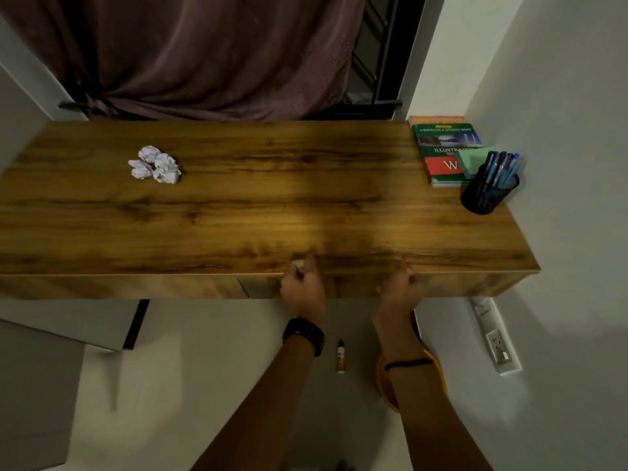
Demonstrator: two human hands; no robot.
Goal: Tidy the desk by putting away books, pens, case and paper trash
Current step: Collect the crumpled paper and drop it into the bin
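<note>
Bottom middle of frame: left hand (302, 287), right hand (401, 287) curled on drawer front (339, 287) | grip unclear | next: crumpled paper (155, 164), upper left

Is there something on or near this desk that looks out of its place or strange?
Yes. Crumpled paper balls lie loose on the left part of the desk, far from the books and pen holder at the right. A small bottle lies on the floor between the person's arms.
</note>
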